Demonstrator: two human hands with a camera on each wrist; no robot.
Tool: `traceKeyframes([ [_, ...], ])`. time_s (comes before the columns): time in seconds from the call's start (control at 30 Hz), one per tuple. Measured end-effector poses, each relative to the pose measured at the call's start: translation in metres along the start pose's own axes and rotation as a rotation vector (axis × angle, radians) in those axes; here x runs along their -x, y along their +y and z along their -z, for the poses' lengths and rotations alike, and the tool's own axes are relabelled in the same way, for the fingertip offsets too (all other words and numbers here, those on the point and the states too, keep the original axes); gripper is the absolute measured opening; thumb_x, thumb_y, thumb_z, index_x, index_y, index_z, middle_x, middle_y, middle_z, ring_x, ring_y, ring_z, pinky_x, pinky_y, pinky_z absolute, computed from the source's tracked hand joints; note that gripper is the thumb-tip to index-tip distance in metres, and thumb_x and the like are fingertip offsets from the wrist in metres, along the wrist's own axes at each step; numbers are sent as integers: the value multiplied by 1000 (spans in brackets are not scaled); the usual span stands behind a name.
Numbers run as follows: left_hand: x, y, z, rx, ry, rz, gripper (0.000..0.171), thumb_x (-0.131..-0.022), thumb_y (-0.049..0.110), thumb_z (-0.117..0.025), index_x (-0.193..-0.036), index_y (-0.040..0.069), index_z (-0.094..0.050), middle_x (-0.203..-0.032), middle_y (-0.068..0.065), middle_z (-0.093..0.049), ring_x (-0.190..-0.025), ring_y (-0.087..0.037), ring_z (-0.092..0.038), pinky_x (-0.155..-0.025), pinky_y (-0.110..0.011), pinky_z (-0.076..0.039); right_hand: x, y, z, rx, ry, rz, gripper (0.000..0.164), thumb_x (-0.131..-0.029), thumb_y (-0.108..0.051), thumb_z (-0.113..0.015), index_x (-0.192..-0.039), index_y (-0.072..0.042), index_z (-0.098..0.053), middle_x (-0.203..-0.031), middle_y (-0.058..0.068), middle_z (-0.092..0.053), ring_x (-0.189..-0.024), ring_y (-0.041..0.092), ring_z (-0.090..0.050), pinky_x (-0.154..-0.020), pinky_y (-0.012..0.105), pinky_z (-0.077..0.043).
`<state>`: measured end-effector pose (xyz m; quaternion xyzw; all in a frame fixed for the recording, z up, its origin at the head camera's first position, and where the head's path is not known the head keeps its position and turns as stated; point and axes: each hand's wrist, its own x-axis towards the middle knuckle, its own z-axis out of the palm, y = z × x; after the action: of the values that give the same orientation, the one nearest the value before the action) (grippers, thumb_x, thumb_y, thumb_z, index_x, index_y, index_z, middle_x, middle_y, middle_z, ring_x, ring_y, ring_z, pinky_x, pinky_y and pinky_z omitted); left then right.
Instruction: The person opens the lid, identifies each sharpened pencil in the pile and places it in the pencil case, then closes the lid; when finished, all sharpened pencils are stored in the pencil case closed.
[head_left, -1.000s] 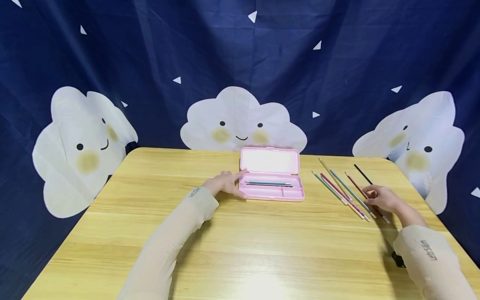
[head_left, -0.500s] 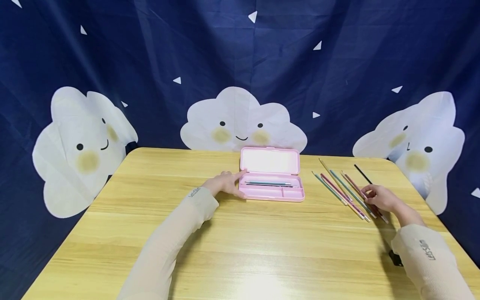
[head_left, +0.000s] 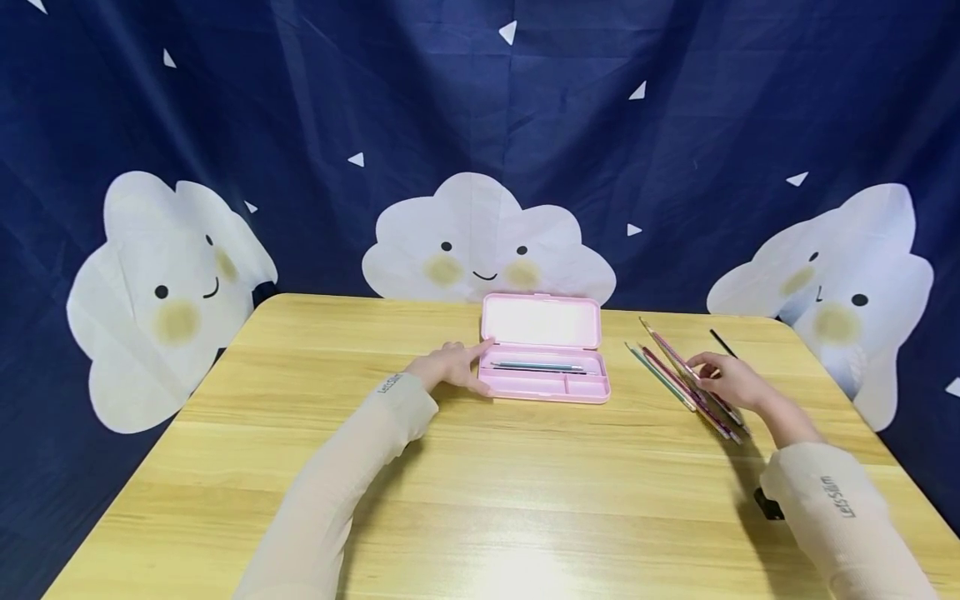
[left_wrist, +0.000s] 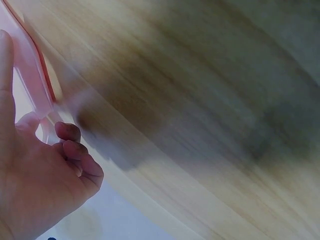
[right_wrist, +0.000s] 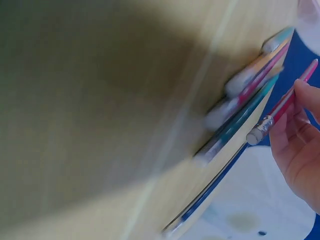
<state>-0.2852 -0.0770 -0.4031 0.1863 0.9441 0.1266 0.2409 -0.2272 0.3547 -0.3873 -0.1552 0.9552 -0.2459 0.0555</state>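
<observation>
My right hand [head_left: 729,383] pinches a pink pencil [right_wrist: 284,105] near its silver ferrule and white eraser end. It holds the pencil over several loose pencils [head_left: 660,379] on the right part of the table. To the left, an open pink pencil case [head_left: 525,397] lies with its lid [head_left: 540,323] tipped back. Teal and dark pencils [head_left: 536,367] lie in the case's long rear compartment. My left hand [head_left: 450,365] grips the case's left end, thumb and forefinger spread across it; in the left wrist view its other fingers [left_wrist: 82,160] curl loosely.
A dark pencil [head_left: 722,341] lies apart from the others, behind my right hand. The wooden table [head_left: 525,483] ends at a dark blue cloth backdrop [head_left: 420,100] with white clouds. Two small front compartments are visible in the case.
My right hand has moved left, lifting the pink pencil from the right side of the group to above the other pencils. My left hand and the case have stayed put.
</observation>
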Motion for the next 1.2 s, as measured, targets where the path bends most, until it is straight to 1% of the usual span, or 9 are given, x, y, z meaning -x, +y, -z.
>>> traceKeyframes([
  [0.17,0,1,1,-6,-3,0,100,-71,60,-66,-146,36,-5,-144,-21,-26,-127,-30,-28,-99,-50,-31,-10,-16,-4,-20,-6,38,26,-85,3,-56,-110,12,-54,-85,15,-59,-78,26,-56,-61,33,-44],
  [0.23,1,1,1,-6,-3,0,101,-71,60,-66,-146,36,-4,-144,-21,-26,-127,-30,-28,-99,-50,-31,-14,-21,-6,-43,-7,53,26,-85,4,-56,-110,11,-54,-84,14,-58,-76,23,-55,-61,32,-44],
  [0.37,1,1,2,-5,-1,-1,101,-71,60,-67,-146,36,-4,-143,-22,-27,-126,-30,-29,-98,-50,-32,-23,-29,-12,-49,11,99,24,-83,6,-57,-107,10,-56,-79,9,-57,-70,16,-51,-61,30,-43],
  [0.53,1,0,2,-6,0,-1,100,-71,59,-67,-146,36,-6,-142,-21,-28,-125,-30,-30,-97,-50,-32,-35,-36,-20,-35,38,160,23,-80,8,-59,-103,10,-58,-78,9,-58,-73,16,-52,-66,32,-45],
  [0.63,1,0,1,-6,0,-1,100,-71,60,-67,-146,36,-6,-143,-22,-28,-125,-31,-30,-98,-50,-32,-43,-40,-26,-48,42,180,21,-80,8,-59,-101,9,-59,-75,7,-57,-71,15,-50,-65,31,-44],
  [0.73,0,1,1,-7,2,-5,100,-71,59,-67,-146,35,-6,-143,-22,-27,-126,-31,-29,-98,-50,-32,-49,-45,-31,-71,35,200,20,-79,9,-59,-100,8,-60,-72,5,-55,-66,12,-46,-60,26,-40],
  [0.87,0,1,1,-16,1,-13,100,-72,57,-67,-147,33,-6,-143,-24,-27,-127,-33,-29,-99,-49,-31,-57,-52,-38,-91,9,210,21,-80,10,-58,-100,7,-60,-70,4,-53,-63,11,-44,-58,24,-38],
  [1.0,0,1,1,-19,-1,-15,100,-72,56,-68,-147,32,-6,-143,-25,-26,-129,-35,-27,-101,-49,-29,-64,-61,-43,-78,-4,220,22,-80,10,-57,-100,6,-62,-71,4,-53,-65,13,-45,-59,26,-39],
  [1.2,1,2,1,-21,2,-15,100,-72,57,-68,-147,33,-6,-143,-25,-27,-128,-34,-28,-99,-49,-31,-74,-72,-50,-44,-15,255,23,-79,11,-56,-100,6,-64,-72,5,-55,-68,16,-46,-65,31,-40],
])
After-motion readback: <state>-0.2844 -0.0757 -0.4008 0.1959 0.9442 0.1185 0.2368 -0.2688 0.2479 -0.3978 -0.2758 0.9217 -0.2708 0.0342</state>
